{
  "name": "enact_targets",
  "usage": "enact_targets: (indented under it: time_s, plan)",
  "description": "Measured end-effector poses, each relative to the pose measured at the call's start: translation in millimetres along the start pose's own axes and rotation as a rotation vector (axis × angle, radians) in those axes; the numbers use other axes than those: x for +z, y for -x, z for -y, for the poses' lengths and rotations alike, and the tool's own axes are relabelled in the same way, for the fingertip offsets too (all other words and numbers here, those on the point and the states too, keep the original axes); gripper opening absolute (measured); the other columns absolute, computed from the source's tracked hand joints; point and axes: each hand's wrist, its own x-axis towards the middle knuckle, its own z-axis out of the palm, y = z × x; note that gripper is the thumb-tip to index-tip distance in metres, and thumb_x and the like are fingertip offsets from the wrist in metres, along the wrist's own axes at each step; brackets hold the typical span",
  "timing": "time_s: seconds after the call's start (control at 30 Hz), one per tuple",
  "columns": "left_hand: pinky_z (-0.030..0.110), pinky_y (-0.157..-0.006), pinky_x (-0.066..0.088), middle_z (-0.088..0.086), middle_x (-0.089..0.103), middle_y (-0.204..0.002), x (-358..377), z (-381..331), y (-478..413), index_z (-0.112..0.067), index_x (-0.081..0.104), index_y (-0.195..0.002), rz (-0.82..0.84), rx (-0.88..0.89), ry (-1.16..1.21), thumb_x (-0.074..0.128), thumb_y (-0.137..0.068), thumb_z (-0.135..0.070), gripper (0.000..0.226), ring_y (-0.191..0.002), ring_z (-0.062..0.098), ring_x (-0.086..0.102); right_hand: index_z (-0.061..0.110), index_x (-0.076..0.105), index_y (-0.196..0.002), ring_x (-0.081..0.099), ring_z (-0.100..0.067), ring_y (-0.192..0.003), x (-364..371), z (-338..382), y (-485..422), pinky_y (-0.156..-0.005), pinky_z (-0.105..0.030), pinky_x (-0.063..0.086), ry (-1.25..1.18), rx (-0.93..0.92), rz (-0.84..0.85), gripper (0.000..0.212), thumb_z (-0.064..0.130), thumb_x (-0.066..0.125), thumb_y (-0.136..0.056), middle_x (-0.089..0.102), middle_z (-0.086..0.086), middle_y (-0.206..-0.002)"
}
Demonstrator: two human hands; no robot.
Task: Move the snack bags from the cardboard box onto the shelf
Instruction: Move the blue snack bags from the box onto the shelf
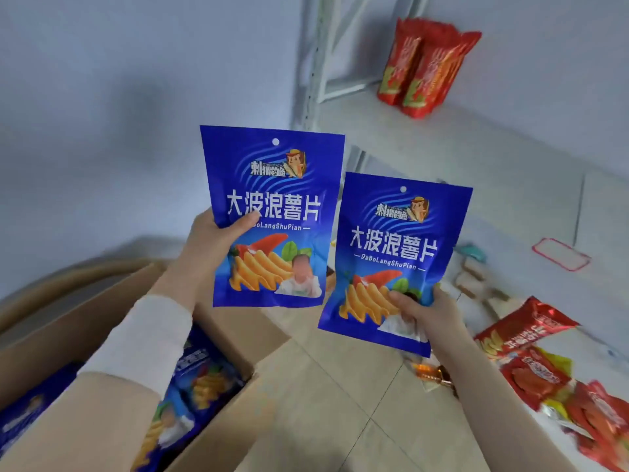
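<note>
**Two blue bags, in hand, above the box**

Left hand [218,240] pinches one blue bag [272,199] at its side edge; right hand [425,311] pinches another [401,253] at its lower corner. Both upright between box [238,328] and shelf [442,148]. Probably light, crinkly, slippery; contents fragile. Hold at edges.

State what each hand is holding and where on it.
The left hand holds one blue snack bag by its left edge; the right hand holds another blue bag by its lower right corner.
</note>
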Motion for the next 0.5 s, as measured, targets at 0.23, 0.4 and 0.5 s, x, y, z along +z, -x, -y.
enact_targets:
  time_s: [0.23, 0.4, 0.5]
  plan:
    - [0.026, -0.066, 0.053, -0.008, 0.07, -0.089, 224, -57, -56, -0.027, 0.06, -0.093, 0.206, 0.141, 0.012, 0.066, -0.084, -0.029, 0.01, -0.079, 0.009, 0.068, 0.014, 0.059, -0.089, 0.063, -0.015, -0.066, -176, 19, -85, -0.054, -0.022, 0.045, -0.069, -0.078, -0.216, 0.022, 0.023, 0.074, -0.076, 0.067, -0.001, -0.077]
    - [0.018, -0.059, 0.052, -0.011, 0.069, -0.082, 328, -84, -103, -0.027, 0.061, -0.087, 0.221, 0.216, 0.014, 0.067, -0.084, -0.023, 0.008, -0.068, 0.001, 0.068, 0.014, 0.057, -0.079, 0.057, -0.012, -0.055, -266, 36, -148, -0.041, -0.016, 0.043, -0.117, -0.122, -0.336, 0.018, 0.019, 0.074, -0.076, 0.062, -0.001, -0.068]
    - [0.025, -0.07, 0.053, -0.006, 0.068, -0.088, 373, -88, -144, -0.024, 0.061, -0.089, 0.243, 0.24, 0.002, 0.067, -0.084, -0.02, 0.008, -0.078, 0.009, 0.067, 0.017, 0.056, -0.077, 0.057, -0.014, -0.056, -297, 42, -186, -0.04, -0.016, 0.045, -0.161, -0.137, -0.368, 0.017, 0.018, 0.073, -0.076, 0.062, -0.002, -0.069]
